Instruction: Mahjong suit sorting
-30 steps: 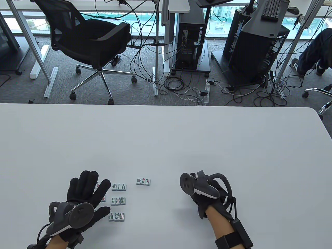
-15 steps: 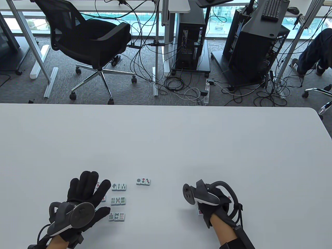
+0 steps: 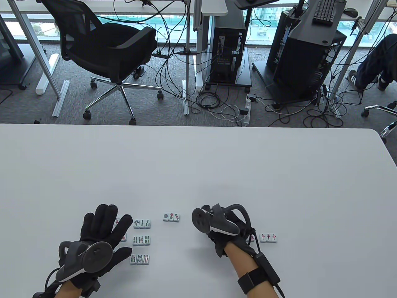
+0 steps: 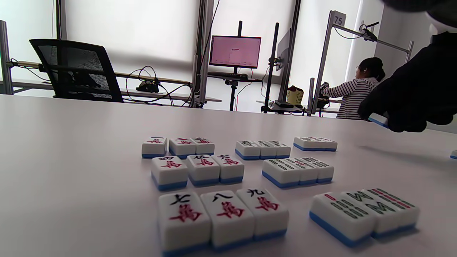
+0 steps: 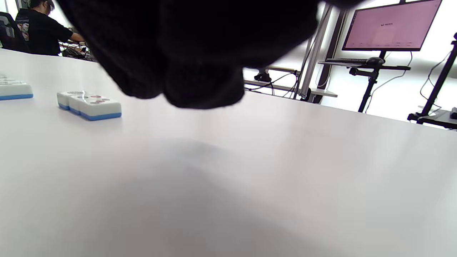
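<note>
Three rows of red character tiles (image 4: 197,169) lie under my left hand (image 3: 105,223), which is spread flat over them with straight fingers. To their right are three rows of bamboo tiles (image 3: 141,240), and past those a short row of circle tiles (image 3: 171,217). My right hand (image 3: 214,237) hovers right of the circle row with its fingers curled. In the left wrist view it pinches a white, blue-backed tile (image 4: 377,120) whose face is hidden. More red-marked tiles (image 3: 268,237) lie in a row to its right.
The white table (image 3: 198,167) stretches far beyond the tiles. Behind its far edge are an office chair (image 3: 108,46), computer towers and floor cables. People sit at other desks in the wrist views.
My right hand dipped back to the right over the loose tiles, then swung left toward the circle row, uncovering the row of red-marked tiles. My left hand stayed still.
</note>
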{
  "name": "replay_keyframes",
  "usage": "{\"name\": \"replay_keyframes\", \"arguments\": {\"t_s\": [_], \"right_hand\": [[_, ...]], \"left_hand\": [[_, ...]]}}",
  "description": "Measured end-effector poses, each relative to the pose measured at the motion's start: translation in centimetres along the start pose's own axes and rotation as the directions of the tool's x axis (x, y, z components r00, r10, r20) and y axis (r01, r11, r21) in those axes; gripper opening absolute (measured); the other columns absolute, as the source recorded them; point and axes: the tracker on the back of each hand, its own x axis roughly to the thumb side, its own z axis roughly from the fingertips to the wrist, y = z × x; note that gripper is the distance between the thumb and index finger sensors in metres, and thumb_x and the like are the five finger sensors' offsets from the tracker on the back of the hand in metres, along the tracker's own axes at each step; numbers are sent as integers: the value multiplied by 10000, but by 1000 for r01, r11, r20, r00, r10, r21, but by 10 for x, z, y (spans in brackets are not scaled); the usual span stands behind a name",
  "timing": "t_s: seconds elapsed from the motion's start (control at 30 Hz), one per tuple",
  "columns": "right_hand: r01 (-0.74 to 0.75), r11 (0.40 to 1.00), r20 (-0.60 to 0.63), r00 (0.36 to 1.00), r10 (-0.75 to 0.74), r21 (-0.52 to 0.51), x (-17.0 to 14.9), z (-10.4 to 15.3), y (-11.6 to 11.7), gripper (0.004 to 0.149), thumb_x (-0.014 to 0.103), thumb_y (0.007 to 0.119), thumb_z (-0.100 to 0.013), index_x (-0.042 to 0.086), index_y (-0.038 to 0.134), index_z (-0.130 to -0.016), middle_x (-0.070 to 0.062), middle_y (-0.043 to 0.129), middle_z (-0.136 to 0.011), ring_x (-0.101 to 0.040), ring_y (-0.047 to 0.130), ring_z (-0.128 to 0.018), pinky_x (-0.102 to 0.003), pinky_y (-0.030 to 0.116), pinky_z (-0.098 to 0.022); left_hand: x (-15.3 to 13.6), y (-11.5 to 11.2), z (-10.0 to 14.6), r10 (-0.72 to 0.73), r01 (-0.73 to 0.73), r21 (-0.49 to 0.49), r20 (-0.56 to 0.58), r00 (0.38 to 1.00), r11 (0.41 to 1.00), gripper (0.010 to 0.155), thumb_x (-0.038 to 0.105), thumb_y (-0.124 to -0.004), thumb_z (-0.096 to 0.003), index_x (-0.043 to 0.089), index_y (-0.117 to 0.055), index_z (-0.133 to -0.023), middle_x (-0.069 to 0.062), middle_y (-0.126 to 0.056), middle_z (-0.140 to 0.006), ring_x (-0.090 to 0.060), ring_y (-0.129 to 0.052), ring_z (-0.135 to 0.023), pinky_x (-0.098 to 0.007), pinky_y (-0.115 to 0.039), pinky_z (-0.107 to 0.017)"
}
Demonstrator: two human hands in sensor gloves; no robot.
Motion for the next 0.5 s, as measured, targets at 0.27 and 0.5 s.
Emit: {"name": "replay_keyframes", "arguments": {"t_s": [0.27,0.5], "right_hand": [[-29,984,-9,999,31,176,43,-38,10,570,350,862,-431,43,766,-902,-47,964,-476,-138,894,-165,-266,808,-103],[-55,977,4,998,55,205,53,-47,21,551,342,843,-449,55,759,-912,-51,963,-490,-145,897,-179,-271,811,-113]], "left_hand": [[-1,1,0,10,-10,12,3,1000,1000,851,731,-606,-371,480,-158,-1049,134,128,-1090,-195,104,-1095,-557,-66,-801],[-1,0,0,7,-7,12,10,1000,1000,850,732,-604,-372,480,-159,-1050,136,128,-1090,-195,103,-1096,-557,-66,-802]]}}
